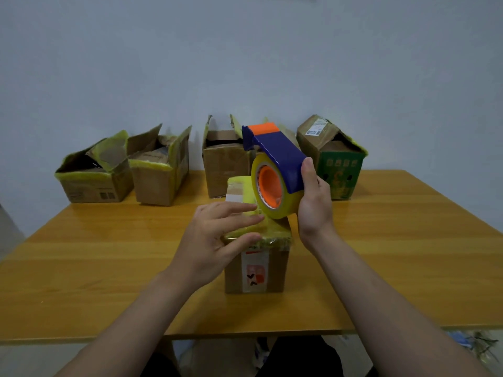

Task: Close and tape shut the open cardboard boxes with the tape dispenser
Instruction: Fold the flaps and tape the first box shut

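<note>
Now the left hand lies flat on the small cardboard box, fingers straight, pressing its yellow-taped top. Just right of that hand, the tape dispenser hangs over the box, roll low, maybe touching it. The right hand is wrapped tight round its blue body. The box top runs away from the person, so I think the next pull goes along it. Four open boxes wait beyond both hands.

a blue-and-orange tape dispenser with a yellowish roll is tilting over the closed front box, seemingly touching its taped top; four open boxes are standing behind.
</note>
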The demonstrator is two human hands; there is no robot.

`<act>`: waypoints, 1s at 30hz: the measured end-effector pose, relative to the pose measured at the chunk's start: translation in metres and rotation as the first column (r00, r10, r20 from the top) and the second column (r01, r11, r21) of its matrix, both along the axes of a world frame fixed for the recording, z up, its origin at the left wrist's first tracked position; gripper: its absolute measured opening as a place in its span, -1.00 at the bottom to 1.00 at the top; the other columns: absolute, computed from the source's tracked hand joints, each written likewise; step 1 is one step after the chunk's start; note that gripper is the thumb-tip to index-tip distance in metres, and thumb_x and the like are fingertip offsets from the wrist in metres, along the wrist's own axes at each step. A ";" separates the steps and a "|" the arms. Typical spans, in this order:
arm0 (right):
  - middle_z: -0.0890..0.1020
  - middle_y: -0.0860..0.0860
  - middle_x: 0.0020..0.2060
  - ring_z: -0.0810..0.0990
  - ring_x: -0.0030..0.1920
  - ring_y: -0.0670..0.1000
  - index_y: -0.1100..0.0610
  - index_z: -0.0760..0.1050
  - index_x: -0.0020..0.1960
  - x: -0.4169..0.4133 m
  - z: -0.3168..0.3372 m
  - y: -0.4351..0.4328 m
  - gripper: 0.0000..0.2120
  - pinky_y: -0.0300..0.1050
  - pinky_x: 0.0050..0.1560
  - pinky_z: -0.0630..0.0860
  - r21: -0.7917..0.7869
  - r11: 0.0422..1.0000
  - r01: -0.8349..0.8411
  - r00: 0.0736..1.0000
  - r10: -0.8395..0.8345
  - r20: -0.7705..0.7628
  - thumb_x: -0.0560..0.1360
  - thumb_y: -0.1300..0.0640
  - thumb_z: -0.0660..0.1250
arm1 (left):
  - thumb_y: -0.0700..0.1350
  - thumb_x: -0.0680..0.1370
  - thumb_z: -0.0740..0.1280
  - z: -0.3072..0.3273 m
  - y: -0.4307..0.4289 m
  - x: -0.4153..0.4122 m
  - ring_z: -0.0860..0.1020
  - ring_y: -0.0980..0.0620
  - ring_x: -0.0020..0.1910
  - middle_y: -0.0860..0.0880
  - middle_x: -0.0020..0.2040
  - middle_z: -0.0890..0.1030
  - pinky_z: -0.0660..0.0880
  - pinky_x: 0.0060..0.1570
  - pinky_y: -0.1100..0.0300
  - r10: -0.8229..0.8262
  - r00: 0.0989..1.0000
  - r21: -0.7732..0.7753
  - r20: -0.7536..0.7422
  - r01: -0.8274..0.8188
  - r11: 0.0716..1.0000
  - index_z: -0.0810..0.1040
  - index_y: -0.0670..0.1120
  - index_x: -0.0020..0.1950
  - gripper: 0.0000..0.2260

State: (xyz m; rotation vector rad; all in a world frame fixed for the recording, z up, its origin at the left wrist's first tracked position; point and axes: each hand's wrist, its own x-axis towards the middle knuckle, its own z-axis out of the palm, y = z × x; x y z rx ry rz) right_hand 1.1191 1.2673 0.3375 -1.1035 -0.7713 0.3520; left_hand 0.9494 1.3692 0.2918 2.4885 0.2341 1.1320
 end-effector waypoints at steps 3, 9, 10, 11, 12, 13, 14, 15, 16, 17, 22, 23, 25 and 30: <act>0.74 -0.03 -0.04 0.70 0.01 -0.06 0.04 0.60 0.20 0.003 0.000 -0.001 -0.62 -0.19 -0.02 0.63 -0.030 1.000 -0.009 0.999 0.010 0.034 0.71 -0.09 0.06 | 0.24 0.51 0.40 0.000 -0.009 0.011 0.54 0.14 0.29 0.28 0.11 0.68 0.40 0.31 -0.13 -0.042 0.999 -0.137 -0.005 0.041 0.990 0.75 0.15 0.08 -0.73; 0.72 -0.11 -0.18 0.66 -0.15 -0.16 0.22 0.60 0.19 0.006 0.002 0.001 -0.48 -0.30 -0.21 0.54 0.060 0.996 0.068 0.997 -0.069 0.028 0.60 -0.18 0.14 | 0.16 0.46 0.50 0.012 -0.002 0.009 0.55 0.16 0.26 0.26 0.09 0.68 0.47 0.27 -0.15 -0.125 0.988 -0.159 -0.096 0.108 0.981 0.72 0.10 -0.05 -0.82; 0.72 -0.13 -0.19 0.66 -0.16 -0.18 0.25 0.59 0.20 0.007 0.004 0.002 -0.49 -0.32 -0.22 0.53 0.067 0.994 0.085 0.996 -0.087 0.024 0.62 -0.15 0.14 | 0.09 0.48 0.52 0.014 -0.002 0.009 0.55 0.17 0.27 0.25 0.11 0.68 0.48 0.27 -0.11 -0.138 0.982 -0.126 -0.131 0.122 0.985 0.70 0.06 -0.05 -0.86; 0.72 -0.14 -0.19 0.66 -0.16 -0.20 0.26 0.58 0.21 0.009 0.005 0.003 -0.52 -0.34 -0.22 0.52 0.070 0.992 0.103 0.994 -0.105 0.025 0.66 -0.11 0.13 | 0.03 0.49 0.54 0.015 -0.003 0.009 0.55 0.18 0.27 0.24 0.13 0.68 0.49 0.27 -0.07 -0.139 0.978 -0.094 -0.157 0.125 0.988 0.68 0.03 -0.05 -0.88; 0.72 -0.14 -0.19 0.65 -0.15 -0.21 0.27 0.59 0.21 0.011 0.006 0.004 -0.55 -0.35 -0.22 0.52 0.071 0.990 0.121 0.992 -0.123 0.028 0.69 -0.07 0.13 | 0.00 0.48 0.55 0.016 -0.006 0.011 0.57 0.19 0.25 0.23 0.13 0.68 0.51 0.26 -0.05 -0.133 0.977 -0.084 -0.169 0.120 0.989 0.66 0.03 -0.06 -0.87; 0.72 -0.14 -0.17 0.66 -0.14 -0.21 0.26 0.59 0.21 0.013 0.007 0.005 -0.57 -0.36 -0.21 0.52 0.069 0.988 0.139 0.989 -0.142 0.029 0.70 -0.05 0.12 | 0.02 0.46 0.57 0.016 -0.009 0.012 0.58 0.19 0.22 0.22 0.11 0.69 0.54 0.22 -0.03 -0.126 0.979 -0.110 -0.159 0.109 0.988 0.66 0.02 -0.09 -0.85; 0.72 -0.13 -0.15 0.66 -0.13 -0.21 0.26 0.59 0.22 0.014 0.007 0.006 -0.57 -0.36 -0.20 0.52 0.065 0.986 0.156 0.987 -0.158 0.024 0.70 -0.05 0.12 | 0.06 0.42 0.59 0.017 -0.011 0.014 0.60 0.19 0.18 0.20 0.07 0.70 0.58 0.16 -0.02 -0.123 0.984 -0.171 -0.131 0.100 0.980 0.65 0.02 -0.13 -0.81; 0.71 -0.12 -0.14 0.66 -0.12 -0.21 0.26 0.59 0.23 0.015 0.007 0.006 -0.56 -0.36 -0.20 0.52 0.061 0.984 0.170 0.985 -0.171 0.017 0.70 -0.05 0.12 | 0.09 0.37 0.60 0.017 -0.013 0.016 0.62 0.17 0.14 0.18 0.03 0.71 0.61 0.11 -0.02 -0.120 0.988 -0.231 -0.098 0.094 0.968 0.65 0.01 -0.16 -0.77; 0.71 -0.12 -0.14 0.66 -0.12 -0.22 0.24 0.59 0.22 0.015 0.007 0.007 -0.57 -0.36 -0.20 0.52 0.055 0.982 0.181 0.983 -0.182 0.011 0.70 -0.07 0.12 | 0.11 0.34 0.60 0.016 -0.014 0.017 0.64 0.16 0.11 0.16 -0.01 0.72 0.62 0.07 -0.02 -0.114 0.991 -0.267 -0.073 0.091 0.959 0.65 0.01 -0.18 -0.75; 0.71 -0.12 -0.15 0.66 -0.12 -0.22 0.21 0.60 0.20 0.016 0.007 0.007 -0.58 -0.36 -0.20 0.52 0.048 0.980 0.191 0.982 -0.191 0.008 0.69 -0.08 0.13 | 0.11 0.33 0.60 0.016 -0.015 0.019 0.64 0.15 0.09 0.16 -0.02 0.71 0.62 0.05 -0.02 -0.105 0.992 -0.273 -0.067 0.083 0.958 0.67 0.02 -0.17 -0.76; 0.73 -0.08 -0.11 0.68 -0.04 -0.08 0.10 0.63 0.16 0.020 0.003 0.004 -0.49 -0.18 -0.11 0.57 0.019 0.976 0.219 0.975 -0.218 -0.029 0.57 -0.29 0.17 | 0.10 0.49 0.53 0.023 -0.018 0.022 0.52 0.11 0.02 0.22 -0.03 0.60 0.52 0.00 0.02 -0.048 0.974 0.027 -0.220 0.056 0.998 0.71 0.23 0.19 -0.72; 0.73 -0.05 -0.09 0.68 -0.03 -0.04 0.11 0.62 0.18 0.020 0.002 0.003 -0.42 -0.15 -0.10 0.58 0.006 0.973 0.230 0.973 -0.230 -0.034 0.51 -0.34 0.17 | 0.11 0.51 0.49 0.024 -0.019 0.023 0.50 0.11 0.01 0.22 -0.04 0.59 0.50 -0.03 0.02 -0.034 0.973 0.077 -0.229 0.053 0.996 0.72 0.22 0.19 -0.75; 0.73 -0.01 -0.07 0.68 -0.02 -0.01 0.13 0.61 0.20 0.021 0.000 0.001 -0.37 -0.12 -0.09 0.58 -0.015 0.968 0.251 0.966 -0.252 -0.052 0.49 -0.36 0.18 | 0.14 0.53 0.43 0.026 -0.022 0.024 0.46 0.12 -0.02 0.22 -0.05 0.58 0.50 -0.08 0.04 -0.008 0.973 0.138 -0.229 0.041 0.990 0.74 0.19 0.15 -0.77; 0.72 0.04 -0.10 0.66 -0.07 0.03 0.10 0.63 0.12 0.028 -0.001 -0.003 -0.51 -0.03 -0.08 0.55 -0.081 0.958 0.275 0.957 -0.281 -0.074 0.61 -0.28 0.18 | 0.20 0.51 0.41 0.014 -0.035 0.024 0.48 0.16 -0.07 0.19 -0.07 0.61 0.50 -0.17 0.10 0.108 0.988 0.178 -0.114 -0.086 0.980 0.75 0.16 0.07 -0.76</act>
